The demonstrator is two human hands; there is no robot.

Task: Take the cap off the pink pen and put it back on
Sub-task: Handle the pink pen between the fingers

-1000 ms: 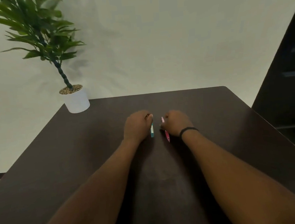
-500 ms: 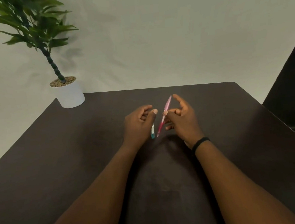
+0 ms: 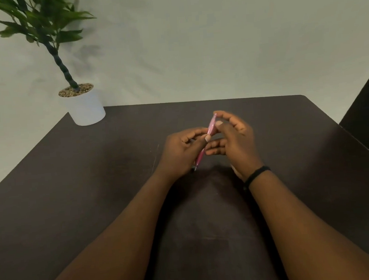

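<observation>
Change since half a second ago: left hand (image 3: 181,153) has closed in and now grips the pink pen's (image 3: 209,135) lower barrel; the teal pen seen then is hidden. Pink pen: centre of frame, tilted, raised above the dark table (image 3: 95,191). Right hand (image 3: 234,138): thumb and forefinger pinch the upper end, probably the cap. Step: uncapping, cap apparently still on. Next: a straight pull apart. Upper left: potted plant (image 3: 83,103).

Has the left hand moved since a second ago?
Yes. The left hand left the table, rising to grip the pink pen.
</observation>
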